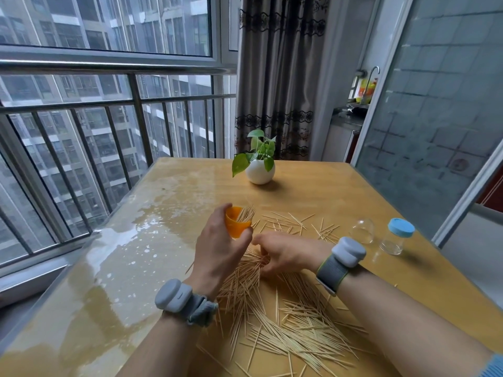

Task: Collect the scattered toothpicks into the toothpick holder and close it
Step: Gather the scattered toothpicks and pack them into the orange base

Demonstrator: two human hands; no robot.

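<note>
Collecting step: left hand (217, 251) grips the part-filled orange holder (236, 223) tilted; right hand (283, 253), just beside it, pinches toothpicks (285, 322); next, feed them in.

The left hand (217, 251) grips the orange holder (236, 223) above the table (340, 197). Left of the grip the tabletop is bare and glossy to the edge, open for a hand. Beyond the grip, more toothpicks (288, 223) lie flat, then clear table up to the white plant pot (260, 171), the only upright thing that way. Just right of the grip, the right hand (285, 253) lies low on the table, blocking the near right side. Farther right, past the wrist, stand a clear dome (362, 231) and a blue-lidded jar (396, 239), close together. Below and nearer than the grip, a dense toothpick pile (285, 327) covers the table between both forearms.
</note>
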